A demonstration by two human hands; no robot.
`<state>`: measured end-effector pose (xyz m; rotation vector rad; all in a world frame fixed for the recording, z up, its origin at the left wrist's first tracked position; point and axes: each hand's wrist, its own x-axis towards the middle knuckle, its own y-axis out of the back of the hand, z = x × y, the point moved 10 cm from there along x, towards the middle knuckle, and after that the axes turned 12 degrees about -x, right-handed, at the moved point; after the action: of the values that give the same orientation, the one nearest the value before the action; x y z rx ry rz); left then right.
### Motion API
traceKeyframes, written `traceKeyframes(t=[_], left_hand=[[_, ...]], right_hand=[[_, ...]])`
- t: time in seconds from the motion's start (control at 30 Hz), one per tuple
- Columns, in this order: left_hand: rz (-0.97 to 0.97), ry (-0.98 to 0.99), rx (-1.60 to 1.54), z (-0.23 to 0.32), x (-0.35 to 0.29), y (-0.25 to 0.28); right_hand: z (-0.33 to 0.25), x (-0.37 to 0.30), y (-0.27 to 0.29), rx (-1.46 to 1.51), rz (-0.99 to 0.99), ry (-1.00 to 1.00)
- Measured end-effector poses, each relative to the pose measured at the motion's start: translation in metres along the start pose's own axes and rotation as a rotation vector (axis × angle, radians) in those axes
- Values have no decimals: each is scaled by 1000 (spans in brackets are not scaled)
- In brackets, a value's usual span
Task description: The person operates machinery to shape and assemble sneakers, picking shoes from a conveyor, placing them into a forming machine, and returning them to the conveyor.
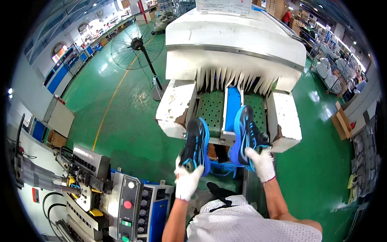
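My left hand (187,179), in a white glove, grips the heel end of a black and blue sports shoe (194,143). A second shoe (246,135) of the same kind is held at its heel by my right hand (261,162), also gloved in white. Both toes point away from me, over the near end of a white conveyor machine (236,38). Under the toes lie its perforated green plates (210,105) and a blue strip (233,103) between them. White flaps (225,76) hang across the machine's opening and hide its inside.
A control box (128,205) with coloured buttons and a metal press-like machine (86,173) stand close on my left. Beyond is a black floor fan (137,43). Loaded racks (332,70) and a cardboard box (342,123) stand at the right on the green floor.
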<state>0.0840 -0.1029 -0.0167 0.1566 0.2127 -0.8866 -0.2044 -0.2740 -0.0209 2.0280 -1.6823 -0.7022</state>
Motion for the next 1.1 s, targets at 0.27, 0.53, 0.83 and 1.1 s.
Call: traceKeyframes(t=[0.27,0.53,0.83,1.1], left_hand=[[-120,-388,470,84,245,-181],[145,-672,316,14,125,-20],[1041,960,159,-433,-456,206],[2033,962,295,-393,-900,134]], right_hand=[[1,256,49,-577,260,-65],[-170,135,-70,35,372,701],[-11,-179,-402,-215,-1496,377],[102,-233,-465,-810,-1600,548]])
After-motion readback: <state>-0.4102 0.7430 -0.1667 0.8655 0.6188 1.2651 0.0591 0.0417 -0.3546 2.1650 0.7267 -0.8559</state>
